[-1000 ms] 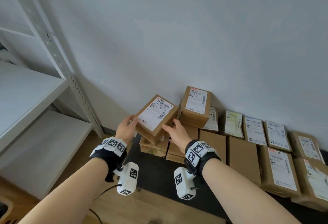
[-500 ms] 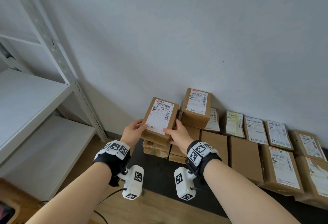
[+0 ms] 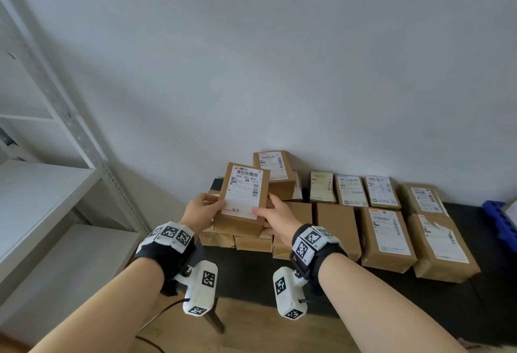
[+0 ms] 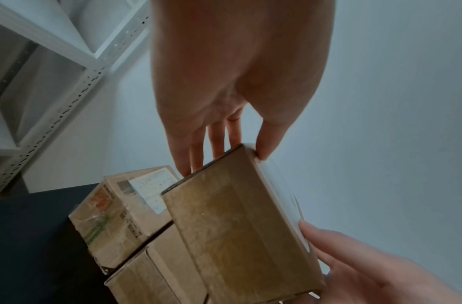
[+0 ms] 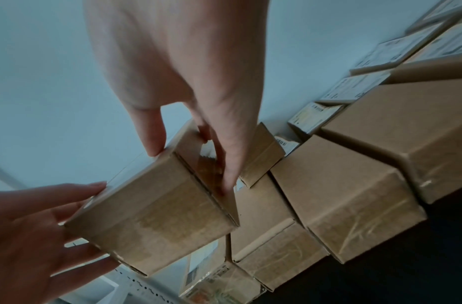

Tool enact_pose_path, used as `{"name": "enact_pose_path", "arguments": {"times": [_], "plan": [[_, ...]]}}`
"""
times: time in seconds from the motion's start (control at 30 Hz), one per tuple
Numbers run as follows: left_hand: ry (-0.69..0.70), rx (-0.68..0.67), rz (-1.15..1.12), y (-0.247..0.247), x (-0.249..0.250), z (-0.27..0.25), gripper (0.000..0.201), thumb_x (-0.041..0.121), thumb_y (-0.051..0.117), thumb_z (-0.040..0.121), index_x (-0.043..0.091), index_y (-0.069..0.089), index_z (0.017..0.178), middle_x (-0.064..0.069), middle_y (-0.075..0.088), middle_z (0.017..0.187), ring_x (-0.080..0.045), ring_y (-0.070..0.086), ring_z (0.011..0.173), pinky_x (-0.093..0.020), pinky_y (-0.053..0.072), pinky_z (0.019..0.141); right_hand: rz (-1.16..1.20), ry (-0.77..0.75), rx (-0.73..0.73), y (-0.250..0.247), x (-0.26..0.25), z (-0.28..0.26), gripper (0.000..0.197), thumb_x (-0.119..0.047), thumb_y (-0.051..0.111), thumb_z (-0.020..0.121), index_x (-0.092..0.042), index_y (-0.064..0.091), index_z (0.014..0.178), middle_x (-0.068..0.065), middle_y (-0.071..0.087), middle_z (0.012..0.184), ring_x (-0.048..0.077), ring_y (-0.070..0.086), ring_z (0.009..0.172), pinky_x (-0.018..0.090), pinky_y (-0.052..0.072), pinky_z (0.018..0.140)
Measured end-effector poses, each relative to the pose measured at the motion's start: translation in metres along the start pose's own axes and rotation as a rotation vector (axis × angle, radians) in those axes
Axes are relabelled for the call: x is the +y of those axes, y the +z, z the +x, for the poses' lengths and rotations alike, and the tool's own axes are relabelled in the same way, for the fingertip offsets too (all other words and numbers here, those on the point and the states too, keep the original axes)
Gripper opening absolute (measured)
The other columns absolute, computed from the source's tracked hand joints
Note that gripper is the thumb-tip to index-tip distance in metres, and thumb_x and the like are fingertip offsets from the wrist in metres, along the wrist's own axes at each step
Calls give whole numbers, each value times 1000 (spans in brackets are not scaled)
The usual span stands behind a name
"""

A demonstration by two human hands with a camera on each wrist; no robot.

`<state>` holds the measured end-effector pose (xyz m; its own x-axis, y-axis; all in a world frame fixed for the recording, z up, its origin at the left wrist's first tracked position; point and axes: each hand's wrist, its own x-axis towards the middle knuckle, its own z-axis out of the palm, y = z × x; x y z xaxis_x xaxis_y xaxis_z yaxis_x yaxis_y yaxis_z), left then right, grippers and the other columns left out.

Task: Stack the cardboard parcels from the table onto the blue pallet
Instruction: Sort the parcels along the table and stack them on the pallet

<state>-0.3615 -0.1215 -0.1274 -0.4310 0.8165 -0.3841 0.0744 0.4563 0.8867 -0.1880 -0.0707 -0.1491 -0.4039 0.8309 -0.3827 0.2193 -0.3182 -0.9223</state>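
Squared up since earlier frame: labelled brown cardboard parcel [image 3: 242, 199], gripped by left hand [image 3: 202, 214] and right hand [image 3: 275, 220] above bench's left end; many parcels remain, blue pallet [image 3: 502, 220] far right.

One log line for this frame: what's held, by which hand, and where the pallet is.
held: labelled parcel | left hand: grips left side | right hand: grips right side | parcel: above table stack | blue pallet: far right

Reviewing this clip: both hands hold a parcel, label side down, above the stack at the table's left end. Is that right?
Not quite. The left hand and right hand do hold the parcel above the stack at the table's left end, but its label faces up, toward the camera, as the head view shows.
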Motion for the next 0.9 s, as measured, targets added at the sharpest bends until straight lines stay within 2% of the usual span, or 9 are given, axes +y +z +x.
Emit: {"name": "enact_pose_path", "arguments": {"times": [0.07,0.13,0.17,0.27,0.37,0.5,0.6,0.77,0.9], "plan": [[22,-35,-18,10,6,-20,25,14,61,89,11,55,113,-9,63,111,-17,62,87,-27,53,68,9,-30,5,-12,5,-18,51,-13,59,91,-23,41,137,0,57,131,18,57,112,40,50,93],[55,-69,-13,25,8,-42,30,13,61,89,12,57,118,-8,65,111,-18,63,88,-25,52,66,8,-59,13,-28,10,-41,46,-13,59,91,-25,43,133,-2,57,130,16,56,111,32,49,91],[69,-81,-10,35,9,-53,32,13,61,89,13,56,120,-8,65,111,-18,64,90,-25,52,66,7,-63,22,-37,14,-53,46,-14,59,91,-27,43,132,-3,58,130,16,56,113,32,48,93],[85,-112,-21,72,7,-88,31,13,60,89,13,55,120,-8,64,113,-17,62,90,-26,51,67,3,-62,68,-70,28,-89,50,-18,60,90,-27,40,135,-6,59,125,18,57,113,39,49,96],[111,-139,3,118,4,-122,29,15,61,89,13,55,117,-7,64,113,-18,63,92,-33,53,74,-11,-76,138,-110,46,-129,57,-21,61,89,-27,35,139,-3,58,128,19,58,111,46,49,96],[155,-212,79,189,1,-171,32,18,62,88,11,52,118,-6,62,112,-19,60,93,-34,52,74,5,-78,255,-171,72,-191,61,-18,61,89,-26,31,141,0,56,133,20,55,117,44,45,102],[173,-288,81,246,3,-205,31,16,62,88,11,51,116,-6,60,113,-19,59,94,-36,51,78,40,-74,346,-218,93,-236,63,-16,62,88,-23,30,142,2,55,133,19,55,117,42,45,102],[184,-439,91,336,8,-254,39,16,61,89,14,49,127,-5,61,119,-23,61,104,-44,52,91,71,-63,518,-295,121,-301,67,-14,62,88,-23,26,144,3,56,131,21,56,116,44,46,101],[191,-564,85,406,18,-284,38,12,59,90,13,48,126,-3,61,111,-20,60,97,-38,53,82,123,-55,636,-354,140,-339,67,-14,62,88,-23,28,145,4,56,131,21,56,117,45,45,102]]}}
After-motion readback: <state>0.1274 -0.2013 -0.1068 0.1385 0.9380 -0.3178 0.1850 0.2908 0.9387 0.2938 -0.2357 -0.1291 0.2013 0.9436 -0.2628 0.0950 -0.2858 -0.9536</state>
